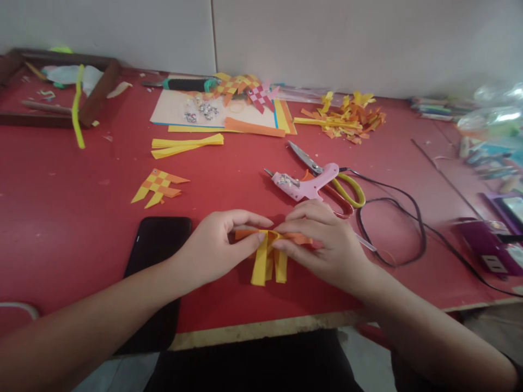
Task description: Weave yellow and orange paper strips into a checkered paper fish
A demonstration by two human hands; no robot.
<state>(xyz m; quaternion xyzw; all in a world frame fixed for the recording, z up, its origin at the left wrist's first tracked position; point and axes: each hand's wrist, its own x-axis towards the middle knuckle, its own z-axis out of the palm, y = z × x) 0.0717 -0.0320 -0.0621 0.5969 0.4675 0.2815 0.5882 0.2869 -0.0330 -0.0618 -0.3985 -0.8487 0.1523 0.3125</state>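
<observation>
Strips of yellow and orange folded paper (259, 265) met in a small woven cluster at the lower centre of the frame, just above the near edge of the red tabletop (229, 177). The left hand (214, 239) pinched its left side, thumb toward the wearer and fingers arched behind; the right hand (329, 242) gripped the other side the same way, probably because loose folds would spring apart under one hand alone. Three yellow ends hung toward the wearer, and orange ends stuck out sideways, one at each side.

Just beyond the right hand, at centre right, lay one pink glue gun with a black cord (300, 188), overlapping one pair of scissors with yellow and red handles (304, 155); both seemed set there for easy reach. One black, flat, rectangular phone (157, 242) lay partly under the left forearm.

At centre left sat one orange-and-yellow checkered paper fish (160, 186), apart from the tools, perhaps to spare it creasing. Above it lay a bundle of at least two flat yellow paper strips (186, 144). At upper centre was one pink-and-white checkered paper fish (261, 97); the orange and yellow paper scraps (353, 117) heaped at upper right were too tangled to count.
</observation>
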